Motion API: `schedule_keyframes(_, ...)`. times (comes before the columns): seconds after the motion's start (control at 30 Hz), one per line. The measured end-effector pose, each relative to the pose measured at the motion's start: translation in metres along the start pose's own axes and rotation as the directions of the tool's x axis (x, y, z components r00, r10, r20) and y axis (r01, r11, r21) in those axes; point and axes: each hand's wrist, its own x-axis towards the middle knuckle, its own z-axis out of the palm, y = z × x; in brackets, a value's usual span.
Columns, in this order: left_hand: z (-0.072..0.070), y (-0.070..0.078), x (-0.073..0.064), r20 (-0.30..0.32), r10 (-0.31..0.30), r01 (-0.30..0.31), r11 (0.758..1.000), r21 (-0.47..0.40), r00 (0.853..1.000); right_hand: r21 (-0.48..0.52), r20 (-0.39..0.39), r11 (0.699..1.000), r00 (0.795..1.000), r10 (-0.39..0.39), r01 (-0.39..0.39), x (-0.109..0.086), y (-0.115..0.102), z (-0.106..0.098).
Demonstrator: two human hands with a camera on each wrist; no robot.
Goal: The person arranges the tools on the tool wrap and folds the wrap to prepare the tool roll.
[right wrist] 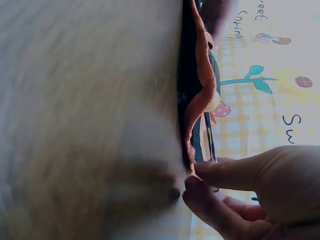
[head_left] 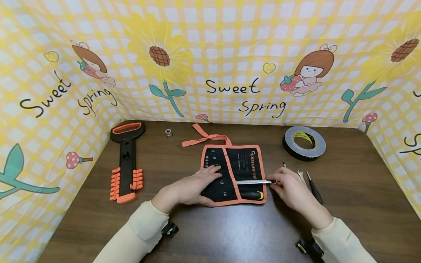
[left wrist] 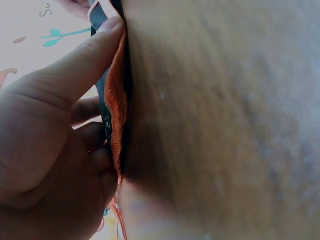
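A black tool pouch [head_left: 241, 168] with orange trim and numbered slots lies unrolled on the table. My left hand [head_left: 197, 184] rests on its left part, fingers spread over the slots, the thumb [left wrist: 102, 42] at the near orange edge. A silver wrench [head_left: 251, 182] lies across the pouch's right half, its left end tucked behind the orange middle strip. At the right edge, my right hand [head_left: 291, 188] pinches the wrench's ring end between thumb and fingers, close against the orange trim [right wrist: 202, 95]. Below the wrench, a black-and-yellow handle [head_left: 251, 195] sits in the pouch.
A black rack [head_left: 127, 157] with orange clips lies at left, a small socket [head_left: 169, 133] near the back. An orange tie [head_left: 210, 137] trails behind the pouch. At right are a tape roll [head_left: 319, 148], a small open-end wrench [head_left: 300, 176] and a black-handled screwdriver [head_left: 315, 191].
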Motion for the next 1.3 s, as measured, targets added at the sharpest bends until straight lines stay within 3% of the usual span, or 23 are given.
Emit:
schedule_keyframes(0.17, 0.0, -0.001, 0.0, -0.005, 0.014, -0.014, 1.0, -0.007, 1.0, -0.012, 0.009, 1.0, 1.0, 0.01, -0.01, 0.001, 0.0, 0.001)
schedule_keyframes(0.33, 0.001, -0.001, 0.0, -0.005, 0.007, -0.007, 1.0, -0.012, 1.0, 0.011, 0.007, 0.997, 0.998, 0.07, -0.07, 0.003, -0.003, 0.003)
schedule_keyframes(0.8, -0.001, 0.0, -0.001, -0.003, -0.002, 0.002, 1.0, -0.023, 1.0, 0.121, 0.11, 0.979, 0.982, 0.153, -0.166, 0.007, -0.011, 0.006)
schedule_keyframes(1.07, -0.001, -0.001, 0.0, -0.001, -0.001, 0.001, 1.0, -0.014, 1.0, 0.13, 0.076, 0.99, 0.996, 0.037, -0.047, 0.011, -0.012, 0.007)
schedule_keyframes(1.3, -0.001, -0.001, 0.0, -0.004, 0.012, -0.012, 1.0, -0.02, 1.0, 0.15, 0.09, 0.988, 0.996, 0.024, -0.037, 0.015, -0.013, 0.014)
